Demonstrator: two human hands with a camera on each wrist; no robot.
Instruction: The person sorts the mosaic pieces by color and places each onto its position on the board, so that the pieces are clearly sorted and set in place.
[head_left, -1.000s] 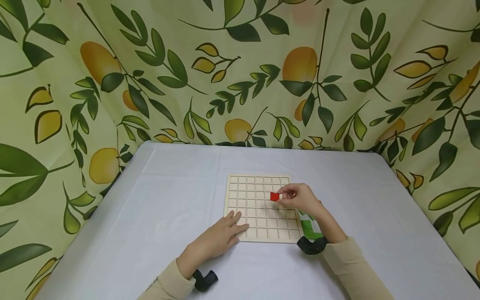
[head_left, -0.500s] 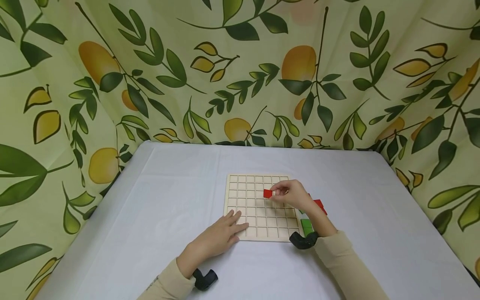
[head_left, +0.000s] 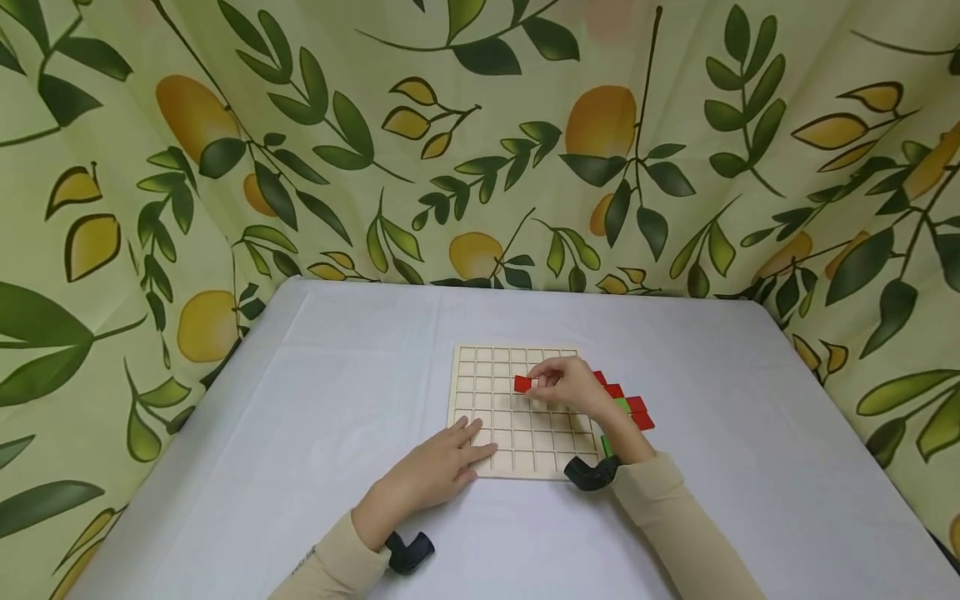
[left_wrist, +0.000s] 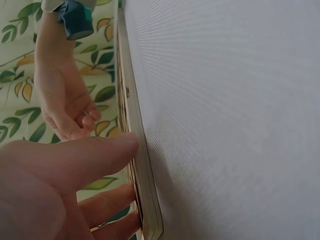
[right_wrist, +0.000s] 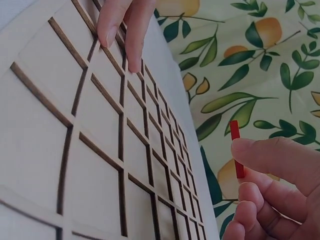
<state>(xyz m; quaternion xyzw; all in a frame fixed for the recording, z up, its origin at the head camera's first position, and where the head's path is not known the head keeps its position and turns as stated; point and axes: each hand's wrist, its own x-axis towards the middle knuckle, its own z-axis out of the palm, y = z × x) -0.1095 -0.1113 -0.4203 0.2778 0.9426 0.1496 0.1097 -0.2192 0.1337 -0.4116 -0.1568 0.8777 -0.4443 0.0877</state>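
A pale wooden grid board (head_left: 517, 462) lies on the white table, its square cells bare where they show. My right hand (head_left: 572, 388) pinches a red square tile (head_left: 522, 384) between thumb and fingers above the board. In the right wrist view that red tile (right_wrist: 237, 150) is seen edge-on, apart from the board (right_wrist: 100, 150). My left hand (head_left: 433, 467) rests with spread fingers on the board's near left corner; in the left wrist view its thumb (left_wrist: 100, 155) lies along the board's edge (left_wrist: 137, 130).
Several red tiles (head_left: 637, 412) and green tiles (head_left: 607, 447) lie right of the board, partly hidden by my right forearm. White cloth (head_left: 337, 375) covers the table. A leaf-and-fruit patterned curtain (head_left: 480, 167) hangs behind and at both sides.
My right hand has moved left over the board with the red tile in its pinch, and more red tiles show beside the forearm. My left hand has stayed in place.
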